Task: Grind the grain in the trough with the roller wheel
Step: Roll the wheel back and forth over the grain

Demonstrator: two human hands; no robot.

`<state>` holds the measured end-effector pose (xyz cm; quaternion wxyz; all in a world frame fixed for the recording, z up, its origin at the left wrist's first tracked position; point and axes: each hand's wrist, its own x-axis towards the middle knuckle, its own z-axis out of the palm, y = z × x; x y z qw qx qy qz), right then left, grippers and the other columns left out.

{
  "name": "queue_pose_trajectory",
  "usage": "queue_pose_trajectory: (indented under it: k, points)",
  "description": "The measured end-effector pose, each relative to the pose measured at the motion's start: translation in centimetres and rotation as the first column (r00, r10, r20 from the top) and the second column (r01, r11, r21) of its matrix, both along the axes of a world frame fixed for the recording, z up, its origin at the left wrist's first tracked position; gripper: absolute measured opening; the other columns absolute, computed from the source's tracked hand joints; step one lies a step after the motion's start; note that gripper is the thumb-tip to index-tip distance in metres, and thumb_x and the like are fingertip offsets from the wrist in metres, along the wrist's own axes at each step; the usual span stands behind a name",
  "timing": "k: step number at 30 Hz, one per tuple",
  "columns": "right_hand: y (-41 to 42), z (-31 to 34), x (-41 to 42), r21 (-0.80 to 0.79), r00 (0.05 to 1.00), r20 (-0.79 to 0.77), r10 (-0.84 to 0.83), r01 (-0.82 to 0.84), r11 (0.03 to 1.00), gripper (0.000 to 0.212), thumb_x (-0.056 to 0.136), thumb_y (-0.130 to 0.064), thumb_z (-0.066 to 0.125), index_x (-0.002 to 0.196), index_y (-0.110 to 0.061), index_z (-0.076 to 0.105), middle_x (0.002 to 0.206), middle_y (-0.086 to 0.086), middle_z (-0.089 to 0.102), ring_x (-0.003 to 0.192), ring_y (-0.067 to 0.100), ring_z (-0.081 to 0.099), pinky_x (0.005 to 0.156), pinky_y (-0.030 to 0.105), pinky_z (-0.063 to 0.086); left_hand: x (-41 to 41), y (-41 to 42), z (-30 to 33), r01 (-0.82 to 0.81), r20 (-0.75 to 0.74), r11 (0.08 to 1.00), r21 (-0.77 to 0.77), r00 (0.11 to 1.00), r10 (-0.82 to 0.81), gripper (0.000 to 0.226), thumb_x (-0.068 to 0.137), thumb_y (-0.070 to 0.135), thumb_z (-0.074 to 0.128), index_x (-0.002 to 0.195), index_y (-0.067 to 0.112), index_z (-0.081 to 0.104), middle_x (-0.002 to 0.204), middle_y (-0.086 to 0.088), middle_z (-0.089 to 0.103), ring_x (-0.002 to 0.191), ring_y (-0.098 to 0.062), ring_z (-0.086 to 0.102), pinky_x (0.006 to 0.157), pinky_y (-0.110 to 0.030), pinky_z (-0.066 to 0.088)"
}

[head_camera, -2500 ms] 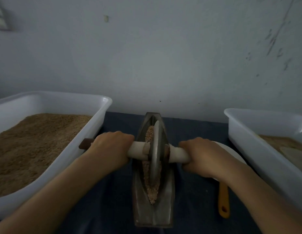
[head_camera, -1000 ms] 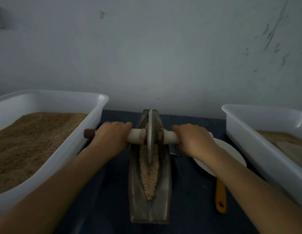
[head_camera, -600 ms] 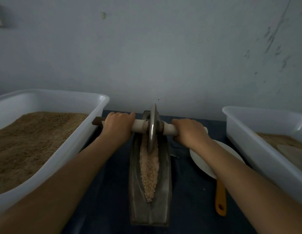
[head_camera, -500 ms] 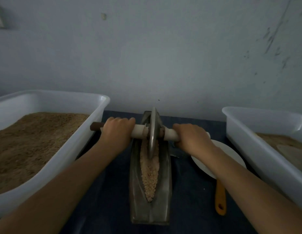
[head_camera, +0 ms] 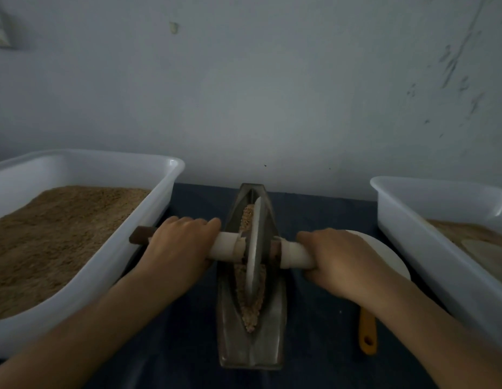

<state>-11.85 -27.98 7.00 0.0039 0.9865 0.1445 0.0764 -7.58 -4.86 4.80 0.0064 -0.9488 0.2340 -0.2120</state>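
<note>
A narrow boat-shaped metal trough (head_camera: 230,343) lies lengthwise on the dark blue table, with brown grain (head_camera: 251,310) along its groove. A metal roller wheel (head_camera: 254,248) stands on edge in the groove at about mid-length. A pale axle handle runs through the wheel to both sides. My left hand (head_camera: 178,248) grips the left part of the handle. My right hand (head_camera: 338,259) grips the right part. The handle's dark left tip (head_camera: 139,238) sticks out past my left hand.
A large white tub (head_camera: 148,217) full of brown grain stands at the left, close to the handle tip. Another white tub (head_camera: 412,234) stands at the right. A white plate (head_camera: 390,254) and an orange handle (head_camera: 367,332) lie behind my right forearm. A wall rises just beyond the trough.
The wheel rolled to the far end of the trough and has since come back toward me to the middle. Both hands have kept their grip on the handle.
</note>
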Motion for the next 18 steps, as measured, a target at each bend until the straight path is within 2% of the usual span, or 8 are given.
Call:
queue_pose_trajectory:
  k: [3, 8, 11, 15, 18]
  points:
    - [-0.1, -0.4, 1.6, -0.018, 0.998, 0.067, -0.018, 0.019, 1.000, 0.014, 0.085, -0.028, 0.057, 0.097, -0.026, 0.050, 0.096, -0.003, 0.059, 0.088, 0.018, 0.057, 0.064, 0.029, 0.035, 1.4, -0.4, -0.2, -0.033, 0.000, 0.999, -0.006, 0.999, 0.033, 0.027, 0.085, 0.036, 0.058, 0.090, 0.031, 0.032, 0.103, 0.010, 0.058, 0.094, -0.009, 0.056, 0.075, -0.022, 0.031]
    - [-0.1, -0.7, 6.3, -0.042, 0.991, 0.102, -0.086, 0.091, 0.995, 0.014, 0.083, -0.022, 0.059, 0.092, -0.022, 0.048, 0.099, 0.000, 0.061, 0.084, 0.019, 0.053, 0.059, 0.028, 0.028, 4.8, -1.3, -0.4, -0.116, 0.022, 0.993, -0.005, 0.993, 0.116, 0.020, 0.087, 0.031, 0.057, 0.099, 0.022, 0.044, 0.102, 0.002, 0.060, 0.093, -0.016, 0.057, 0.079, -0.026, 0.037]
    - [-0.5, -0.8, 8.5, -0.043, 0.989, 0.103, -0.107, 0.112, 0.993, 0.017, 0.081, -0.019, 0.058, 0.087, -0.022, 0.042, 0.099, 0.002, 0.061, 0.086, 0.021, 0.055, 0.060, 0.029, 0.030, 6.7, -2.1, 0.0, -0.144, 0.057, 0.989, 0.009, 0.988, 0.144, 0.017, 0.087, 0.027, 0.056, 0.097, 0.020, 0.045, 0.100, 0.000, 0.061, 0.091, -0.018, 0.057, 0.080, -0.028, 0.037]
    - [-0.9, -0.9, 9.9, 0.009, 0.986, 0.123, -0.117, 0.116, 0.993, 0.011, 0.082, -0.017, 0.057, 0.092, -0.017, 0.052, 0.098, 0.006, 0.062, 0.087, 0.023, 0.057, 0.061, 0.029, 0.034, 7.8, -2.7, 0.5, -0.164, 0.114, 0.986, -0.017, 0.980, 0.165, 0.014, 0.088, 0.025, 0.055, 0.098, 0.017, 0.049, 0.099, -0.002, 0.063, 0.090, -0.020, 0.059, 0.081, -0.030, 0.038]
    - [-0.7, -1.0, 9.5, 0.005, 0.985, 0.135, -0.108, 0.108, 0.994, 0.011, 0.082, -0.018, 0.057, 0.091, -0.018, 0.050, 0.099, 0.006, 0.062, 0.089, 0.024, 0.057, 0.061, 0.029, 0.032, 7.2, -2.4, 0.1, -0.141, 0.108, 0.990, -0.020, 0.984, 0.142, 0.017, 0.087, 0.027, 0.056, 0.099, 0.019, 0.048, 0.099, 0.000, 0.062, 0.090, -0.018, 0.058, 0.082, -0.029, 0.038]
